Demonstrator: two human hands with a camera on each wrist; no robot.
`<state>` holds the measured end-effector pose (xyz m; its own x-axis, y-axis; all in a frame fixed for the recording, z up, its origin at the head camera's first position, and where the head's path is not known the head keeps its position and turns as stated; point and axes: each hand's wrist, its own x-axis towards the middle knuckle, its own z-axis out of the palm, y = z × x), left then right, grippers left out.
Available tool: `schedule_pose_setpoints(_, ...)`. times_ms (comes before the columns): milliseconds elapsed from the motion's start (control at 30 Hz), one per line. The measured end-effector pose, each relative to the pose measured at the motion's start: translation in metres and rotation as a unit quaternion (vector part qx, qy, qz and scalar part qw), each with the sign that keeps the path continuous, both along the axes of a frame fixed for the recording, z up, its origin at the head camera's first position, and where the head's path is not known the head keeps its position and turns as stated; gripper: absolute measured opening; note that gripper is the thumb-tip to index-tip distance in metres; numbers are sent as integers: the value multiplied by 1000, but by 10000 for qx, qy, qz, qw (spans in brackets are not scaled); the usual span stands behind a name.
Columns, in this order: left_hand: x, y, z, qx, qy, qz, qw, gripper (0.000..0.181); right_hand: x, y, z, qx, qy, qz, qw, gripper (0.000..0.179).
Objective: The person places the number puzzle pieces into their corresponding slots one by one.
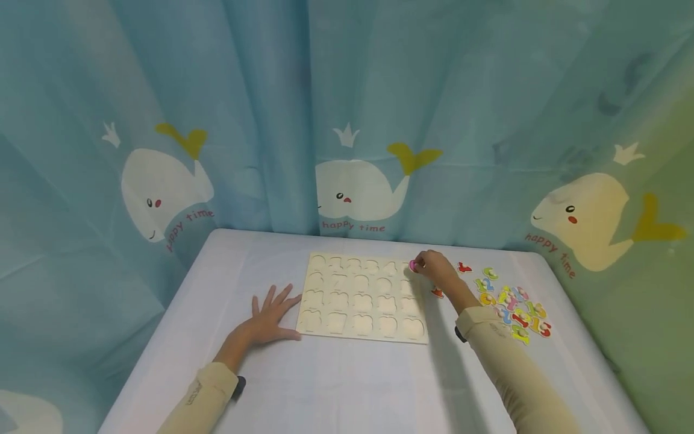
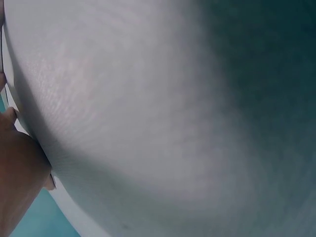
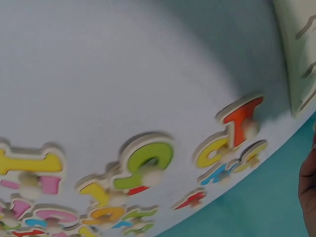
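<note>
- Starting at the left of the head view, we see a blue curtain (image 1: pixel 260 120) with white whales, hanging behind a pale table (image 1: pixel 190 313).
- Left of centre, we find the left hand (image 1: pixel 268 322) resting on the table, fingers spread and grasping nothing, the tips of the forefinger and thumb at the left edge of a board (image 1: pixel 349 290).
- In the middle, we see that board lying flat, with four rows of shaped hollows.
- Over its upper right corner, we spot a pink piece (image 1: pixel 413 266); we cannot tell whether it touches the wood.
- Just right of that, we see the right hand (image 1: pixel 435 268) pinching the pink piece in its fingertips.
- Below the right hand, near the board's right edge, we notice an orange-red piece (image 1: pixel 437 292).
- Farther right, we see a red piece (image 1: pixel 464 267) on the table.
- At the right, we find a cluster of colourful pieces (image 1: pixel 522 317), some overlapping; the right wrist view shows us their round knobs (image 3: pixel 151 175).
</note>
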<state>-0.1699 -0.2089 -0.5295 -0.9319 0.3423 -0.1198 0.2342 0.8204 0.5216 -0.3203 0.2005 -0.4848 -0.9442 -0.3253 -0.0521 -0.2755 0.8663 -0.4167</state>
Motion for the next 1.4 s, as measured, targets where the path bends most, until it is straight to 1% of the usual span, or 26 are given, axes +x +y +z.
schedule_pose_setpoints(67, 0, 1, 1, -15, 16, -4, 10000, 93, -1, -6, -2, -2, 93, 146, 9998, 15)
schedule_pose_setpoints(300, -1, 0, -1, -15, 54, 10, 10000, 93, -3, -31, -3, 77, -79, 128, 9999, 16)
schedule_pose_setpoints(433, -2, -1, -4, 45, 38, 7, 10000, 93, -4, -46, -3, 109, -39, 243, 9996, 16)
schedule_pose_setpoints(600, -2, 0, -5, 145, 12, -38, 9999, 94, -5, -63, -8, 52, -39, 261, 9996, 15)
schedule_pose_setpoints(767, -2, -1, -6, 108, 2, -85, 9999, 88, -5, -78, -8, -48, 134, 510, 9986, 14)
schedule_pose_setpoints(1033, -4, 1, -6, 125, 45, 19, 9999, 64, -6, -106, -5, -86, 202, 743, 9970, 14)
schedule_pose_setpoints(1200, -5, 1, -6, 124, 92, 64, 9999, 62, -7, -125, -4, -129, 208, 973, 9950, 12)
schedule_pose_setpoints(1300, -5, 1, -6, 73, 101, 85, 9999, 62, -7, -136, -5, -33, 187, 1036, 9944, 11)
schedule_pose_setpoints(1400, -4, 1, -6, 134, 100, 84, 9998, 62, -8, -144, -5, 98, 129, 1064, 9942, 10)
